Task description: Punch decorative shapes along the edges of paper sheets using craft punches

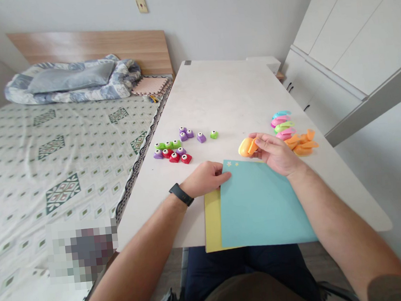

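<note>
From the left, a cluster of small purple, green and red craft punches [172, 148] sits on a white table [223, 96], near the person's left hand [203, 178], which lies flat and ungripping on the corner of a teal paper sheet [259, 206]. That sheet, with tiny pale flowers near the corner, overlaps a yellow paper sheet [212, 220] at the table's near edge. Farther right, the right hand [273, 153] pinches a curved orange piece [247, 147] firmly between thumb and fingers above the teal sheet, near a heap of curled pink, green, blue and orange strips [293, 134].
</note>
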